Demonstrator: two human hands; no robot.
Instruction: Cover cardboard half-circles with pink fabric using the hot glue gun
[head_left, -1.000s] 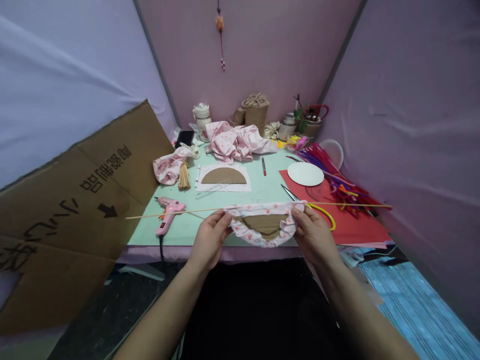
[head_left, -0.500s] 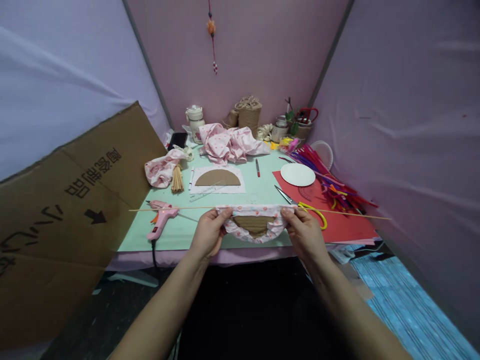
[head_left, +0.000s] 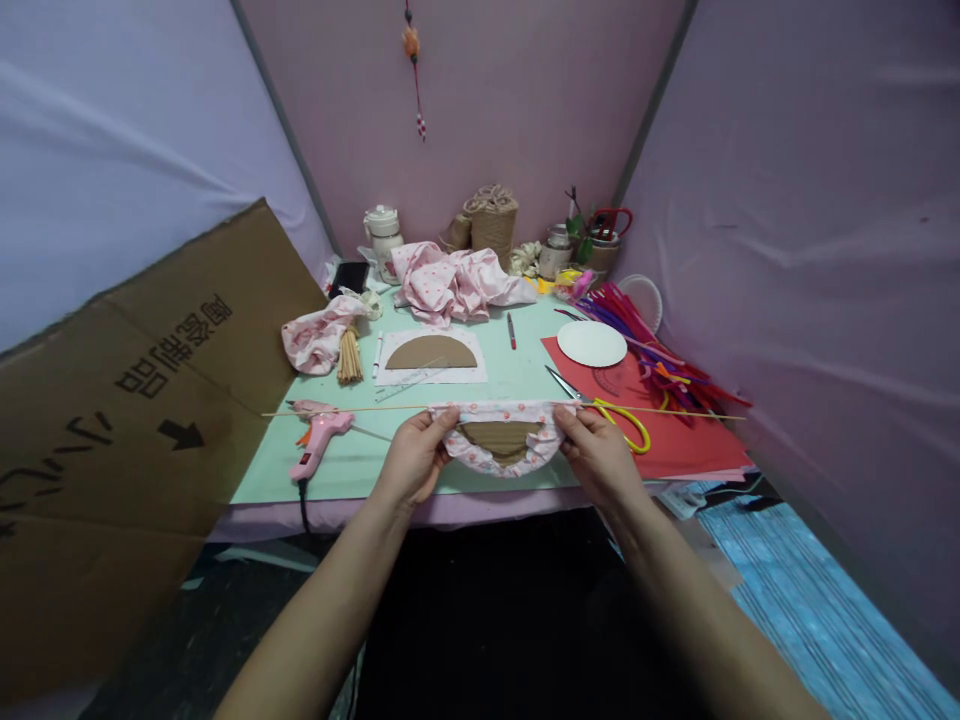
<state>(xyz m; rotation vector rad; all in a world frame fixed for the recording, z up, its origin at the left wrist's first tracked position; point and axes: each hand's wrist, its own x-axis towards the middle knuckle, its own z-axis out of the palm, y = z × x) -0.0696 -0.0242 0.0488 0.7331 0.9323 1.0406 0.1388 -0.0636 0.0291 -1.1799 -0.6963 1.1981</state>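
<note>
A half-round cardboard piece [head_left: 501, 441] with pink patterned cloth folded over its edges hangs between my hands above the table's front part. My left hand [head_left: 414, 455] pinches its left corner, and my right hand [head_left: 601, 455] pinches the right corner. Along its straight upper edge runs a thin wooden stick [head_left: 682, 412], which sticks out far past both hands. Left of my left hand lies a pink glue gun [head_left: 320, 440]. Yellow-handled scissors [head_left: 636, 428] rest just beyond my right hand. The fingertips behind the cloth are hidden.
Behind are a cardboard half-circle [head_left: 433, 353] on cloth, a bundle of sticks [head_left: 349, 358], crumpled pink cloth [head_left: 450, 285], a red pen [head_left: 511, 331], and a white disc [head_left: 592, 344]. Pipe cleaners [head_left: 637, 330] lie right, near red paper [head_left: 690, 450]. A large cardboard sheet [head_left: 150, 430] leans left.
The view has shifted slightly. The cloth-covered piece and the stick are turned a little, the stick's right end now appearing higher and farther left. Both hands keep their hold.
</note>
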